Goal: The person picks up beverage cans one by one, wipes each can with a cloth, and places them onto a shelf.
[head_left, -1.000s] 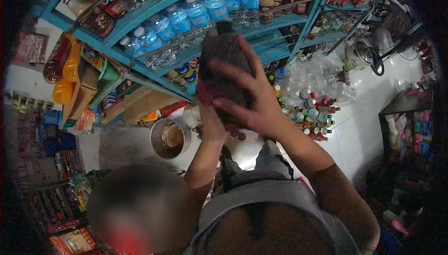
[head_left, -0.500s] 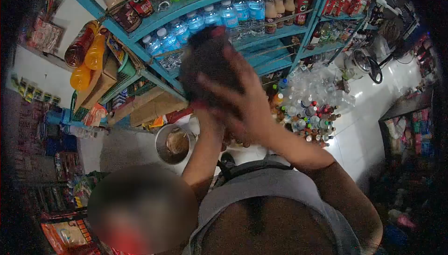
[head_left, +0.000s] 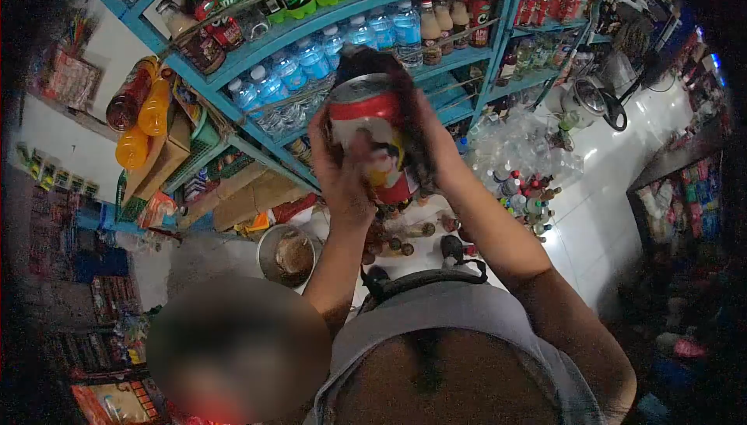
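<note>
Raised in front of the shelves is a large can (head_left: 362,123) with a grey metal top, a red band and a pale label with yellow and black marks. My left hand (head_left: 342,180) is wrapped round its left and near side. A dark cloth (head_left: 405,90) covers the can's far and right sides. My right hand (head_left: 437,149) presses this cloth against the can, with most of its fingers hidden behind it. Motion blurs the cloth and part of the label.
Blue shelves (head_left: 268,32) carry water bottles (head_left: 313,59) and soda bottles. A metal pot (head_left: 286,255) stands on the floor at left. Several bottles (head_left: 533,195) crowd the floor at right, others stand near my feet. A person's blurred head (head_left: 237,347) is at lower left.
The can has turned so that its top and label show; before, dark cloth and my right hand covered it. My right hand has shifted to the can's right side.
</note>
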Tool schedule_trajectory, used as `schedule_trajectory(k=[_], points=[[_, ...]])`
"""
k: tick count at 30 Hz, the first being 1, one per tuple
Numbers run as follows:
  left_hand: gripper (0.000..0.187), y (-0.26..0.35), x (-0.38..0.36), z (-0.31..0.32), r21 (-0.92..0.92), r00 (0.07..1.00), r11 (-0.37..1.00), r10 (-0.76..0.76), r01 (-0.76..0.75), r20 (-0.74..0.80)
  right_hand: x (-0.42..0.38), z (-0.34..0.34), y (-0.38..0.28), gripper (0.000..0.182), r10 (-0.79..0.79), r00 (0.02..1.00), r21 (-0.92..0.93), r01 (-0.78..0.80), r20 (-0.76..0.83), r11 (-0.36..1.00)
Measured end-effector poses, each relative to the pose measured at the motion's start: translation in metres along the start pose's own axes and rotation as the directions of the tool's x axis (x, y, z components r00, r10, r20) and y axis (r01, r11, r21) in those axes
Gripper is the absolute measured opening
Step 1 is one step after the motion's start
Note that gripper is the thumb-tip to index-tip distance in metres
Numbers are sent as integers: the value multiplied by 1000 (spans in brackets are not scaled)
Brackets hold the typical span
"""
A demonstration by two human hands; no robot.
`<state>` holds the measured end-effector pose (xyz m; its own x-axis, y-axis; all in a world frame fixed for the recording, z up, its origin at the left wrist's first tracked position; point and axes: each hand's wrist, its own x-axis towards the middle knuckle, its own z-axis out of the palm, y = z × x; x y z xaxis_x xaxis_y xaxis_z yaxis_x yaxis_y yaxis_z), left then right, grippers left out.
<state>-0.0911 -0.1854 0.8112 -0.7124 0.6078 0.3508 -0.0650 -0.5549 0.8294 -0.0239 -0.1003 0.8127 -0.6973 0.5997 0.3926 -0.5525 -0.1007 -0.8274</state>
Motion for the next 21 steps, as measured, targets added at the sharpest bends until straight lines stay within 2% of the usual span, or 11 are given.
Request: schedule_trajectory(k=[3, 5, 7, 10, 12, 13, 14, 16, 18, 20, 21], points=[[60, 4, 0, 3, 223, 971, 950, 192, -220, 142, -8, -11, 12, 47, 481, 875, 436, -408, -65, 802], [64, 7, 1, 2, 287, 938, 902, 263, -322, 228, -13, -18, 21, 47, 499, 866, 463, -430, -32, 775], [68, 9, 5, -6, 791, 839, 306, 328, -530, 435, -18, -14, 13, 47, 513, 859, 489, -446, -2, 749], [74, 4, 4, -2, 944, 947, 177, 217, -278, 239, -23, -5, 7, 45, 578, 804, 498, -446, -142, 743], [76, -7, 0, -2, 912, 959, 323, 203, -254, 196, -18, -9, 27, 44, 450, 827, 399, -308, -336, 864], [78, -14, -3, -2, 860, 972, 461, 179, -220, 153, -15, -15, 36, 39, 183, 922, 103, -157, -342, 982], [78, -20, -5, 1, 861, 973, 460, 177, -217, 151, -17, -20, 44, 39, 186, 921, 105, -159, -342, 982], [73, -31, -6, 9, 347, 980, 927, 181, -143, -78, -15, -7, 33, 35, -132, 938, -306, 30, -320, 952], [80, -33, -1, 10, 267, 970, 950, 201, -159, -137, -12, -5, 43, 36, -131, 949, -205, 73, -286, 976], [88, -32, 1, 7, 220, 959, 959, 219, -178, -182, -7, 1, 42, 38, -255, 848, -284, 131, -464, 950], [89, -34, 3, 3, 262, 955, 937, 270, -232, -122, -8, 2, 39, 38, -121, 870, -114, 75, -478, 991]])
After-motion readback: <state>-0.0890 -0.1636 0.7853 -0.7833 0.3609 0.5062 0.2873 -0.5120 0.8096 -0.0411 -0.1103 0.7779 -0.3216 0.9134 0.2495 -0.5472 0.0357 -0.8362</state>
